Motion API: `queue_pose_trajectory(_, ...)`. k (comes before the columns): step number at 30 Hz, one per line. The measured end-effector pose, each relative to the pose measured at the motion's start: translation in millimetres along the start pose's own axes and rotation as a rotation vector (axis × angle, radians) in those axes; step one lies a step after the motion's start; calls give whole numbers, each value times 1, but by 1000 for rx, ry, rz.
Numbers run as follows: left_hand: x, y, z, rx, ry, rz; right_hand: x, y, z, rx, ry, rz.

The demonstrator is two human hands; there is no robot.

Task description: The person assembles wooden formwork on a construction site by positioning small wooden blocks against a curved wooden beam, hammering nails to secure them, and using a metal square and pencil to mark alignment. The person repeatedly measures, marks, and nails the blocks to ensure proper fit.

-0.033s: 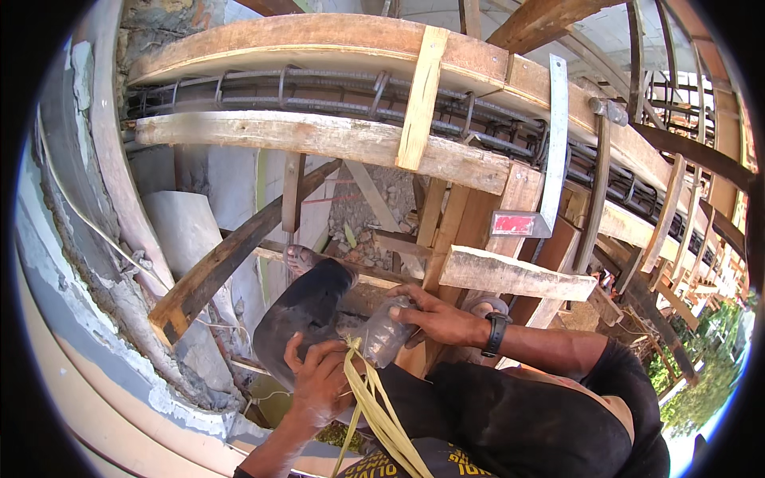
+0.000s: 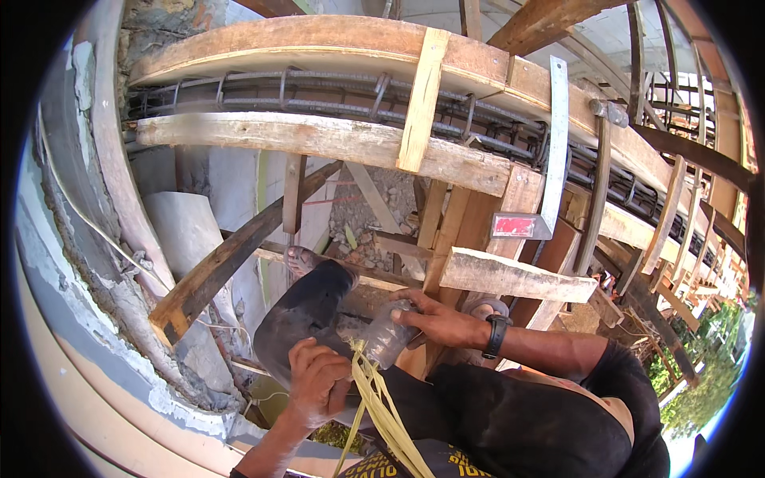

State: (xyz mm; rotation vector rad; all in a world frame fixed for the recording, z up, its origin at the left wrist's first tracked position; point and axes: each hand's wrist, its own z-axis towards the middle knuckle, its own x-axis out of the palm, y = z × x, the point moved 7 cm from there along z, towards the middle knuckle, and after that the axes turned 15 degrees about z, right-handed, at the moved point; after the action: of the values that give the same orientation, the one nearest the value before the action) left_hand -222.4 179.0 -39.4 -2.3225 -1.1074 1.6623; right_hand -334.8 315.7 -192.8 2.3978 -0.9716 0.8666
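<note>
Fingers of the left grip (image 2: 319,378) had curled closer together and edged toward nine o'clock beside yellow strands (image 2: 386,422); whether they pinched any, I couldn't tell. That seemed to leave the steadying to the right grip (image 2: 434,319), thumb and fingers clasped around the clear plastic bottle (image 2: 386,342) above the person's lap. Strands trailed toward five o'clock from its mouth. Beyond, a rough plank (image 2: 518,275) lay at two, a metal square (image 2: 557,143) at one, rebar (image 2: 331,107) near twelve.
</note>
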Motion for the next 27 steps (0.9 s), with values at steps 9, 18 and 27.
queue_pose_trajectory(9,-12,33,28,-71,-290,-542,3,8,-8,-120,-29,-403)
queue_pose_trajectory(18,0,25,88,-159,-407,-731,48,117,-52,-710,-76,-464)
queue_pose_trajectory(27,25,8,135,-106,-394,-959,21,123,-56,-533,-100,70)
